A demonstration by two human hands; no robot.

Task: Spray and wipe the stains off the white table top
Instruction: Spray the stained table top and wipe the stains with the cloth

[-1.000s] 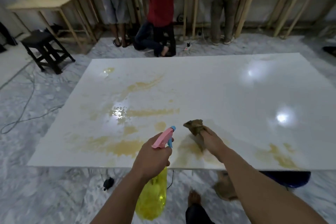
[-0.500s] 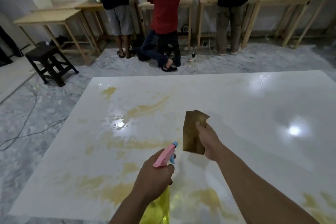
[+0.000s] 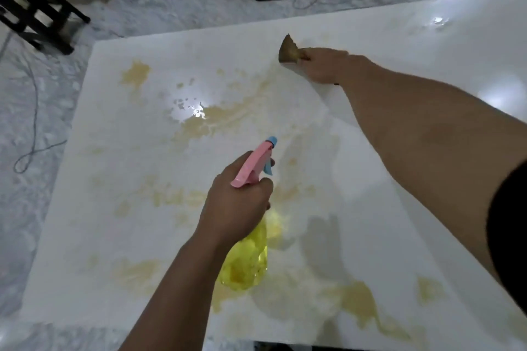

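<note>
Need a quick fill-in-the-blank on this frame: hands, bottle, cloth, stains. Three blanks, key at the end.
1. The left hand grips a yellow spray bottle whose trigger head is ____.
2. The right hand holds a brown cloth against the ____ table top.
3. The stains on the table are ____ in colour.

Missing words: pink; white; yellowish-brown

My white table top (image 3: pixel 399 151) is glossy and wet, with yellowish-brown stains (image 3: pixel 228 120) spread over its left and near parts. The spray bottle (image 3: pixel 248 262), yellow body, pink head, blue nozzle, is held above the table's near-centre, nozzle aimed away from me. The brown cloth (image 3: pixel 289 50) lies bunched near the table's far edge.
</note>
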